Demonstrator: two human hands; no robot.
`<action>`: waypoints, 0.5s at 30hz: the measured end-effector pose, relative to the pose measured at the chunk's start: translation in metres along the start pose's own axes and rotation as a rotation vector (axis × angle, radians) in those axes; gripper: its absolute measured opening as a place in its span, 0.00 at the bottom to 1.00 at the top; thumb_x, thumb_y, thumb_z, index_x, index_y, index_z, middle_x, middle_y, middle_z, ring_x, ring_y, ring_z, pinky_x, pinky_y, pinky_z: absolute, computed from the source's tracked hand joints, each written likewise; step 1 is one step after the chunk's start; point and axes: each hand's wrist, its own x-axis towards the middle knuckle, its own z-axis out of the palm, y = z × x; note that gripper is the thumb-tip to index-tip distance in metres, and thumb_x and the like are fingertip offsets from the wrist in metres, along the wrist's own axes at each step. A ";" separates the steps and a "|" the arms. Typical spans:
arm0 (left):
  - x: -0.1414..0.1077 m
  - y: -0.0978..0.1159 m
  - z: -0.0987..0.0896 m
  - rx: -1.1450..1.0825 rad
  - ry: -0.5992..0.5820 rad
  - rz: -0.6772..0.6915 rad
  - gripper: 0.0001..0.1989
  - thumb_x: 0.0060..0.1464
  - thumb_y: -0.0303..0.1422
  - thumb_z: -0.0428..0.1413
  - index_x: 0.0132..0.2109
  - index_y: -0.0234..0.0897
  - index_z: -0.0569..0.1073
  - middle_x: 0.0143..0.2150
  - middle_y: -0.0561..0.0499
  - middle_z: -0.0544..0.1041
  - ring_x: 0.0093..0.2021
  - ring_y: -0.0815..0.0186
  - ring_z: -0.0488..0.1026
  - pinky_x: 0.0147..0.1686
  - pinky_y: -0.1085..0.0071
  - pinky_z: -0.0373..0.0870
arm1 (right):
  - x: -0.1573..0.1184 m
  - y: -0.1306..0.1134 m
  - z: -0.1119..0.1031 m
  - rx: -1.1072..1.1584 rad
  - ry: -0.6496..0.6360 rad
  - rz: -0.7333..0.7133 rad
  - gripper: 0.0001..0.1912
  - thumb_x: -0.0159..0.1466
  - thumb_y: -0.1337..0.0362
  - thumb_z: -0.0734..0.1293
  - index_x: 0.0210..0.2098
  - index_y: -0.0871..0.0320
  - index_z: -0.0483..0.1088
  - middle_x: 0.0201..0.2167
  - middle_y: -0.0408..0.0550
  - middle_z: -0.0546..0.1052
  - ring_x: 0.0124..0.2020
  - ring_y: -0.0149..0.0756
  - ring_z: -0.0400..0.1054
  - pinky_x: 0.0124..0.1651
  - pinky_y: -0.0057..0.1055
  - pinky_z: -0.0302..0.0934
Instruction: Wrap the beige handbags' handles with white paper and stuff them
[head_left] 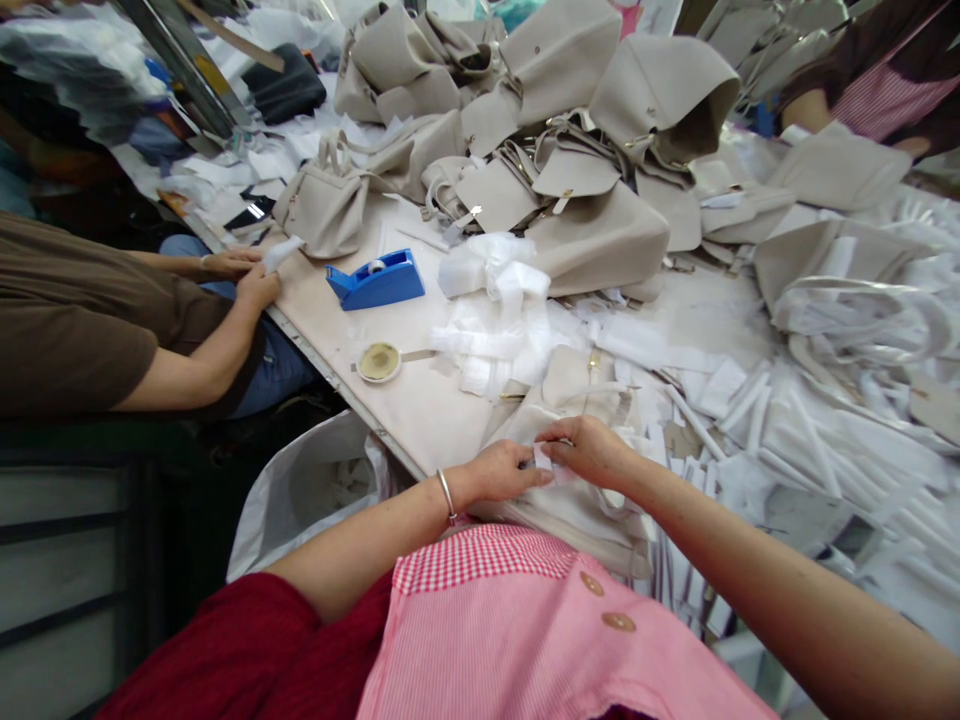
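Close in front of me, my left hand (pixel 501 471) and my right hand (pixel 590 450) almost meet over a beige handbag (pixel 574 373) at the table edge. Both hands are closed, fingertips pinching a small white strip (pixel 541 458) between them. Whether it is paper or thin foam I cannot tell. Some dark part of the bag shows behind the strip, mostly hidden by my fingers. The bag lies with its flap and gold-coloured clasp turned away from me, and pale wrapping covers part of it.
A blue tape dispenser (pixel 382 281) and a round tin (pixel 379 362) stand on the table (pixel 442 420). White foam sheets (pixel 499 320) lie beyond my hands. Beige bags (pixel 600 230) pile up behind; white strips (pixel 795 430) heap right. A co-worker's hands (pixel 255 280) are at left.
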 end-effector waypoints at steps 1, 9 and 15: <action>0.000 0.000 0.000 0.006 0.001 -0.001 0.19 0.56 0.47 0.54 0.32 0.34 0.74 0.25 0.57 0.68 0.27 0.72 0.63 0.27 0.75 0.57 | 0.002 -0.002 -0.002 -0.045 -0.026 -0.030 0.12 0.61 0.68 0.63 0.37 0.57 0.79 0.34 0.46 0.81 0.35 0.35 0.72 0.38 0.27 0.60; 0.000 0.004 -0.001 0.071 0.000 -0.042 0.20 0.56 0.47 0.54 0.31 0.34 0.75 0.23 0.55 0.68 0.27 0.70 0.64 0.26 0.74 0.56 | 0.014 -0.019 -0.010 -0.513 -0.142 -0.137 0.11 0.61 0.68 0.64 0.32 0.58 0.79 0.32 0.51 0.78 0.35 0.38 0.71 0.36 0.29 0.57; 0.002 0.002 -0.002 0.083 -0.024 -0.015 0.18 0.57 0.45 0.54 0.32 0.34 0.75 0.24 0.55 0.69 0.26 0.71 0.63 0.26 0.74 0.57 | 0.009 -0.016 -0.006 -0.612 -0.111 -0.278 0.12 0.65 0.65 0.62 0.32 0.60 0.76 0.33 0.53 0.77 0.36 0.39 0.70 0.37 0.31 0.56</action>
